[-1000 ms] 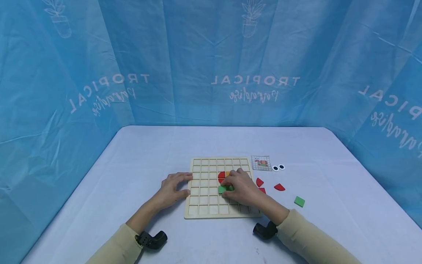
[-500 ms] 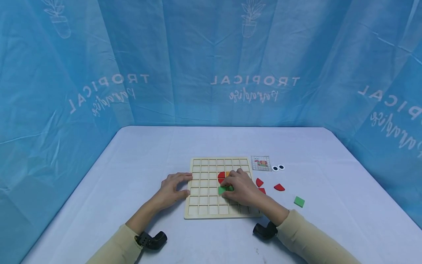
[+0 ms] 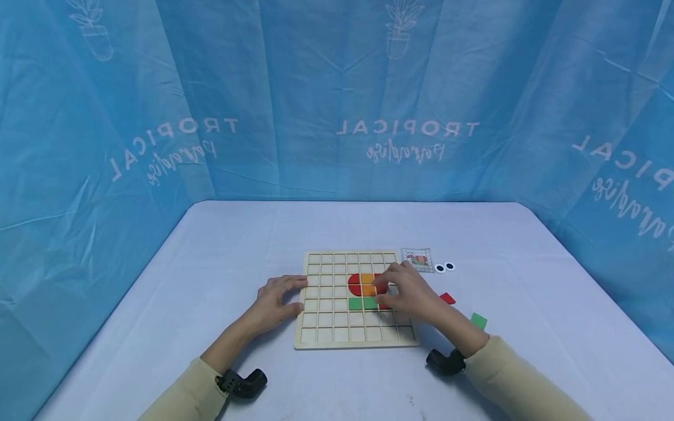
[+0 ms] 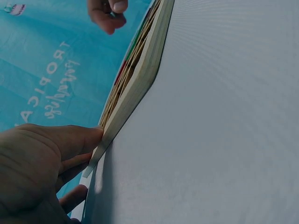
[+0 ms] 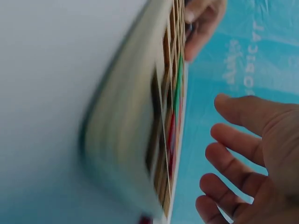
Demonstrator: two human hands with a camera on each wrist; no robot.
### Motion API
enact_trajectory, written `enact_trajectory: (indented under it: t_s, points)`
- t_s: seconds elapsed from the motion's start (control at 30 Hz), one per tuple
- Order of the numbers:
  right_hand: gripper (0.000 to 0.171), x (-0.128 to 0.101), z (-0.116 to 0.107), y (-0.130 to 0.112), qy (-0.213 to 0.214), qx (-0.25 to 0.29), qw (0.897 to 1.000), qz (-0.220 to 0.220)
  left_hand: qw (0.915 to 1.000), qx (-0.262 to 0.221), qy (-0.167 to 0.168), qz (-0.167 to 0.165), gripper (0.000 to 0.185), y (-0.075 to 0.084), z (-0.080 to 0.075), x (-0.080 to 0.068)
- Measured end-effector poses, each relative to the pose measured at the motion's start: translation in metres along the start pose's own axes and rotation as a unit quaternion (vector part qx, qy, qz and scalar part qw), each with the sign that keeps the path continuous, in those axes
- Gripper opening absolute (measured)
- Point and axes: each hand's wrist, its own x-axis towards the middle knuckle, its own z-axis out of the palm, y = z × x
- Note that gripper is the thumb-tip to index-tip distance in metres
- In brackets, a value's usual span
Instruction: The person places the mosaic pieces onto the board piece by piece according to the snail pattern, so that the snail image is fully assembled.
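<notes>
A pale wooden grid board (image 3: 326, 319) lies on the table. On it sit red curved pieces (image 3: 354, 285), orange pieces (image 3: 367, 285) and two green squares (image 3: 355, 304) side by side, with more red partly covered by my right hand. My left hand (image 3: 275, 301) rests against the board's left edge; in the left wrist view, the thumb (image 4: 81, 140) touches the frame. Over the board's right part is my right hand (image 3: 413, 292). The right wrist view shows its fingers (image 5: 229, 163) loosely bent and apart, holding nothing.
Beyond the board's far right corner lies a small pattern card (image 3: 418, 261) next to two black-and-white eye discs (image 3: 444, 267). To the right are a loose red piece (image 3: 447, 298) and a loose green square (image 3: 478, 320), both partly covered by the right arm.
My right hand has moved right, off the green squares, uncovering the second green square and more orange. It now covers some loose red pieces. The left hand has stayed put.
</notes>
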Motion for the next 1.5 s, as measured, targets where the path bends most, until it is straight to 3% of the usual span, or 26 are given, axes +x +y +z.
enact_trajectory:
  t_s: [0.73, 1.03, 1.5]
  points:
    - [0.04, -0.051, -0.048, 0.092, -0.051, -0.04, 0.995, 0.076, 1.0, 0.004, -0.002, 0.001, 0.045, -0.003, 0.001, 0.0]
    - [0.039, -0.056, -0.049, 0.108, -0.064, -0.061, 0.993, 0.082, 1.0, 0.003, 0.0, 0.004, 0.046, -0.003, 0.002, -0.001]
    - [0.029, -0.063, -0.054, 0.115, -0.035, -0.059, 0.993, 0.095, 1.0, 0.002, -0.002, -0.002, 0.045, -0.001, 0.0, -0.001]
